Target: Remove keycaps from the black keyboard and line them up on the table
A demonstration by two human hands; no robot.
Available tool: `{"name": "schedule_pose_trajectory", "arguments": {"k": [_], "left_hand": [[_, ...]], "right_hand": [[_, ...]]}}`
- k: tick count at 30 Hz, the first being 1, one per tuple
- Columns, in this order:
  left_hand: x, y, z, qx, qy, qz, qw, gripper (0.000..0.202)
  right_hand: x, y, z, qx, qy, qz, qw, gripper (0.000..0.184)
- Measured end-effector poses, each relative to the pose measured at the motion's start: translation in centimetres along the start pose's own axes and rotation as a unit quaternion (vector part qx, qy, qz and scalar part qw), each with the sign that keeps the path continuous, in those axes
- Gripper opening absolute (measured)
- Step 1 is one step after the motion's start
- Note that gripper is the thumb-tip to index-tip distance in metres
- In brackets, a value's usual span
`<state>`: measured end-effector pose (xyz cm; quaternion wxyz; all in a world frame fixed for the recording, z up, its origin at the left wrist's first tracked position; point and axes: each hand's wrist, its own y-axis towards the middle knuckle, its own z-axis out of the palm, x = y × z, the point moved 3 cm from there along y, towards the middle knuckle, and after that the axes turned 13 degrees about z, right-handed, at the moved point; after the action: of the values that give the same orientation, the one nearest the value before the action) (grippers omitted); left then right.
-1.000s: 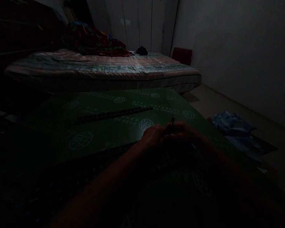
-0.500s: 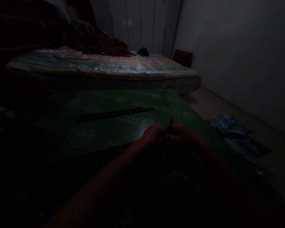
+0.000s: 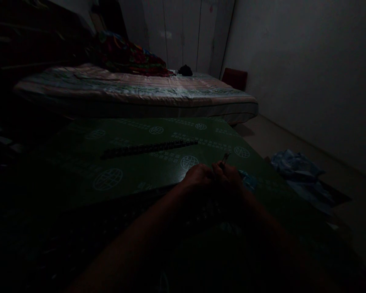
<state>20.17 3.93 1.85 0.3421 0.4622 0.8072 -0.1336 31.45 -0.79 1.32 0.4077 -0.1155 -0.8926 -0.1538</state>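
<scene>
The picture is very dark. My left hand (image 3: 199,174) is closed, fingers curled, beside my right hand over a long dark board (image 3: 112,217) with rows of small shiny spots, like a keyboard. My right hand (image 3: 228,177) is closed round a thin two-pronged tool (image 3: 225,158), its prongs pointing up and away from me. What the left fingers hold, if anything, is hidden. Farther off, small dark blocks like keycaps (image 3: 149,149) lie in a long double row on the green table (image 3: 152,169).
Beside my right hand lies a bluish crumpled item (image 3: 248,180). Beyond the table stands a bed (image 3: 134,91) with a red patterned blanket (image 3: 128,59) and a dark item (image 3: 185,70). Pale blue cloth (image 3: 295,165) lies on the floor at right.
My right hand has turned, and the tool's prongs have tilted to the right. The bluish item beside it now shows. The view has shifted slightly; the row of blocks stays put.
</scene>
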Motion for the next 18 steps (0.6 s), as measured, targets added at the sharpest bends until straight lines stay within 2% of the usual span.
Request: {"name": "schedule_pose_trajectory", "arguments": {"k": [6, 11, 18], "left_hand": [[0.3, 0.0, 0.3, 0.032, 0.051, 0.011, 0.998, 0.025], [0.2, 0.0, 0.2, 0.030, 0.043, 0.006, 0.999, 0.023], [0.0, -0.1, -0.1, 0.008, 0.005, -0.021, 1.000, 0.020]], "right_hand": [[-0.6, 0.2, 1.1, -0.076, -0.029, 0.008, 0.997, 0.038], [-0.8, 0.4, 0.9, -0.081, -0.018, -0.029, 0.996, 0.034], [-1.1, 0.3, 0.5, -0.082, 0.065, 0.017, 0.994, 0.037]]}}
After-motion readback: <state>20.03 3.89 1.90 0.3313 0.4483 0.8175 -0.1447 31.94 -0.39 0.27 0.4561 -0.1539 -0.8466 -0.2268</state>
